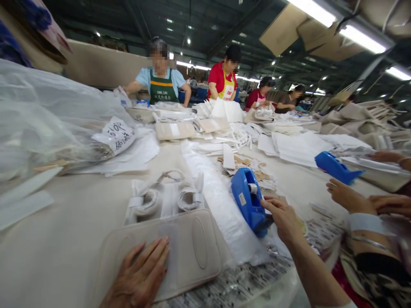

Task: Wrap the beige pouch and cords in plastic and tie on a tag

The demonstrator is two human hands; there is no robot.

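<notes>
My left hand [141,273] lies flat, fingers spread, on a beige padded pouch-like piece [189,252] with stitched edges and an oval outline. A pale band runs across its middle. Just beyond it sit two coiled beige straps [148,202], bound with white wraps. My right hand [282,216] is at a blue tape dispenser [244,199], index fingertip against its side near the tape roll [253,188]. Its fingers are drawn together, and what they pinch is hidden. Between the pouch and the dispenser runs a strip of clear plastic bags [218,205].
A large clear plastic bag [58,111] with a handwritten label fills the left. At right, a co-worker's hand [348,194] is beside another blue tape dispenser [337,167]. Paper scraps [257,171] and white sheets [298,147] lie beyond. Several co-workers stand across the table.
</notes>
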